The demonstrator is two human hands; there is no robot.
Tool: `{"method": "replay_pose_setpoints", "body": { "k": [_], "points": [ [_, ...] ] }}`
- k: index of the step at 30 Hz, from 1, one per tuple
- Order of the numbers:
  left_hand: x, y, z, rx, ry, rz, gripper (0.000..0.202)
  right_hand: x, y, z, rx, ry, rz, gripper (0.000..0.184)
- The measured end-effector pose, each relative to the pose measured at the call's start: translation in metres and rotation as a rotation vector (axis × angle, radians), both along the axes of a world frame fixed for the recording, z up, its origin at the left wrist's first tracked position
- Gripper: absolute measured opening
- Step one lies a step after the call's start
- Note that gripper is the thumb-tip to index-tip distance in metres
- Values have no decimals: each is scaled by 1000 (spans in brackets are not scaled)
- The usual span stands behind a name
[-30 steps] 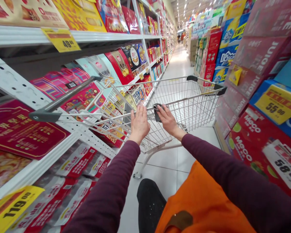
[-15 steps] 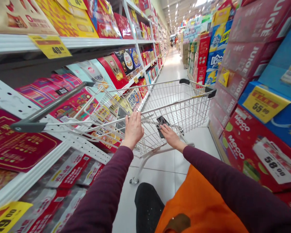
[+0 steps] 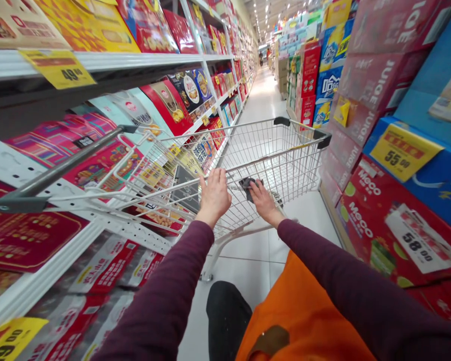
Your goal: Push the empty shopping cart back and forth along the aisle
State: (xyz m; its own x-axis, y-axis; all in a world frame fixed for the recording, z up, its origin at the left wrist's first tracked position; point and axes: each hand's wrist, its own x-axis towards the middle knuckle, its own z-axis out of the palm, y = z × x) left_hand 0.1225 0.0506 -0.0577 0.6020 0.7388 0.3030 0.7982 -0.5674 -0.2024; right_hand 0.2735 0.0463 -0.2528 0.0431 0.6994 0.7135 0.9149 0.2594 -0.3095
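Observation:
A wire shopping cart [image 3: 293, 161] stands across my front in the aisle, its grey handle [image 3: 71, 158] at the left. My left hand [image 3: 215, 196] lies over the cart's near top rail, fingers curled over it. To the right and slightly lower, my right hand [image 3: 263, 201] presses a small, crumpled, dark grey cloth [image 3: 249, 186] against the wire side of the basket. The cloth is partly covered by the fingers. Behind the wires near my left hand, a dark grey panel [image 3: 188, 189] with faint markings shows.
Shelves [image 3: 116, 60] of packaged snacks line the left, close to the cart handle. Stacked drink cartons [image 3: 372, 220] with yellow price tags [image 3: 404, 153] rise close on the right. A pale tiled aisle [image 3: 265, 90] runs ahead, with people far off.
My left hand has moved a little to the right along the rail. The cloth under my right hand is more bunched up. The view has shifted slightly.

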Motion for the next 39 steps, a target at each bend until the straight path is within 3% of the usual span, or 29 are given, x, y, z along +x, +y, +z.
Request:
{"method": "replay_pose_setpoints", "body": {
  "k": [3, 5, 8, 12, 15, 18, 23, 25, 27, 32, 34, 36, 39],
  "points": [
    [1, 1, -2, 16, -19, 4, 66, 2, -10, -14, -113, -37, 6, 48],
    [0, 2, -2, 25, -19, 3, 65, 5, -14, -14, -153, -50, 20, 48],
    [-3, 2, 0, 40, -3, 8, 64, 18, -15, 2, -61, -6, 28, 47],
    [-2, 2, 1, 50, 5, 24, 63, 42, -6, 35, 161, 161, -125, 53],
    [6, 0, -2, 62, -7, 38, 64, 50, 3, 43, 159, 175, -172, 57],
    [15, -4, -5, 50, 24, 11, 67, 46, 7, 24, 100, 139, -172, 56],
    [20, -5, -9, 54, 46, 20, 68, 39, -10, -28, -87, 144, -176, 59],
    [18, -3, -10, 62, 40, 11, 67, 44, -17, -35, -135, 139, -149, 61],
    [17, 0, -9, 71, 27, 1, 66, 52, -19, -27, -100, 144, -138, 64],
    [23, 1, -5, 69, -27, 18, 62, 73, -4, 29, 144, 178, -243, 67],
    [29, -1, -4, 65, -19, -4, 64, 76, 3, 41, 164, 172, -248, 67],
    [35, -2, -5, 50, 17, -36, 67, 75, 7, 40, 134, 163, -233, 68],
    [39, -2, -8, 38, 56, -42, 68, 73, 7, 22, 81, 169, -240, 69]
  ]
}}
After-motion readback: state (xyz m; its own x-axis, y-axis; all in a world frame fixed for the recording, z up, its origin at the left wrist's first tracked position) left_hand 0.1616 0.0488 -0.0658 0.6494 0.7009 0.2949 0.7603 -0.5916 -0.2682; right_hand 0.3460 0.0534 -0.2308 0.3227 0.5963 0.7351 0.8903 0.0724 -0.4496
